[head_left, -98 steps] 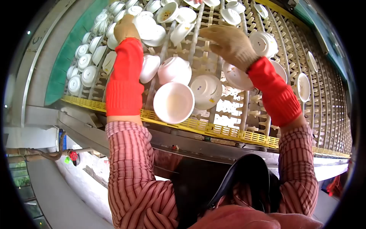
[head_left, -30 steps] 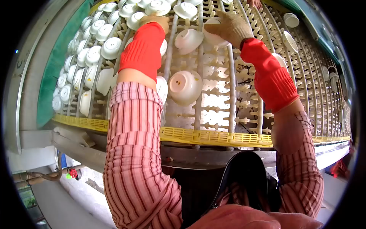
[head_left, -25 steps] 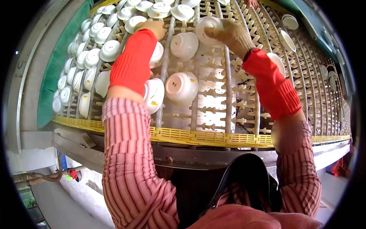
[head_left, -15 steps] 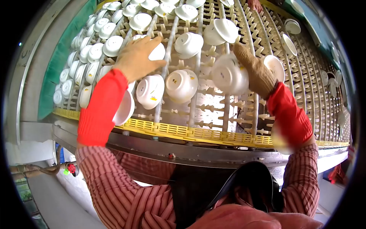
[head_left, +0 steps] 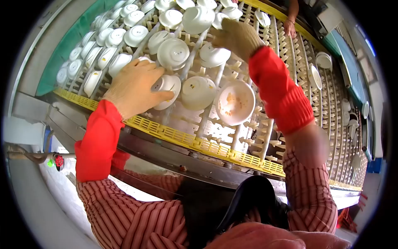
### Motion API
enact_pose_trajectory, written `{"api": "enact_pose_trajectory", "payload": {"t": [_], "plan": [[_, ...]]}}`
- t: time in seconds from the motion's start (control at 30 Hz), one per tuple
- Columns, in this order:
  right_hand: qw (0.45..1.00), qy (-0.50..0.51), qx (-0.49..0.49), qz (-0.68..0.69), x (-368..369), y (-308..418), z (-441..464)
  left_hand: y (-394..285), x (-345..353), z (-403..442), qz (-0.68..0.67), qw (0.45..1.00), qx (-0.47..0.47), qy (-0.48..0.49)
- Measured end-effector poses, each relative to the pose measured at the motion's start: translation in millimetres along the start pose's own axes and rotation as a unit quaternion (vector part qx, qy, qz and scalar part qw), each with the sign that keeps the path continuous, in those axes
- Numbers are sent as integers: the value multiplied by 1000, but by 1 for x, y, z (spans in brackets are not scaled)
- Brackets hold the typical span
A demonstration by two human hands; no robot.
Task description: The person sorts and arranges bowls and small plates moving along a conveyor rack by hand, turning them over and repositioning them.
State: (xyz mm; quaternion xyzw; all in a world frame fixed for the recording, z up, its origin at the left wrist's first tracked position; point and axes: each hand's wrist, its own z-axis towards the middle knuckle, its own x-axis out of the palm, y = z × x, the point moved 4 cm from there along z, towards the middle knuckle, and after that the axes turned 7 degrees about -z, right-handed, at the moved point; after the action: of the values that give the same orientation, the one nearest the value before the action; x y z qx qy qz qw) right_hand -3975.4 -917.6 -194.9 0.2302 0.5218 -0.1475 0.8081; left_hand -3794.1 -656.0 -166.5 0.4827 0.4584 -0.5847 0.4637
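Note:
My left hand [head_left: 134,87], in a tan glove, has its thumb and fingers around the near side of a white bowl [head_left: 169,88] on the pegged rack. My right hand [head_left: 237,38], also gloved, reaches further back beside a white bowl [head_left: 199,20]. Its fingertips are smeared and partly hidden, so its grip cannot be made out. Just in front of that hand sits another bowl [head_left: 214,54], tilted bottom outward. A bowl with orange markings inside [head_left: 235,103] shows its hollow to me. Between it and my left hand rests a bottom-out bowl [head_left: 198,93].
Rows of white bowls [head_left: 135,36] fill the left of the rack. A yellow slotted edge strip [head_left: 199,143] runs along the front, above a metal ledge. Another person's hand [head_left: 290,29] is at the far side. More dishes [head_left: 315,76] stand on the right.
The view has turned. My right hand has moved from beside a bowl on the right to further back and left. A bowl near there now shows its inside. My left hand has come lower.

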Motion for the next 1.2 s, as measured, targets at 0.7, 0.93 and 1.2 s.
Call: {"api": "enact_pose_trajectory", "payload": {"t": [0.7,0.93,1.2], "plan": [[968,44,182,-166,-27,-55,-274,40,-27,-43,-320,922,-12,-219],[979,-127,145,62,-79,-76,-235,-62,7,-9,-602,791,-86,-71],[973,-122,35,-195,-45,-76,-86,-107,44,3,-588,801,-96,60]]}}
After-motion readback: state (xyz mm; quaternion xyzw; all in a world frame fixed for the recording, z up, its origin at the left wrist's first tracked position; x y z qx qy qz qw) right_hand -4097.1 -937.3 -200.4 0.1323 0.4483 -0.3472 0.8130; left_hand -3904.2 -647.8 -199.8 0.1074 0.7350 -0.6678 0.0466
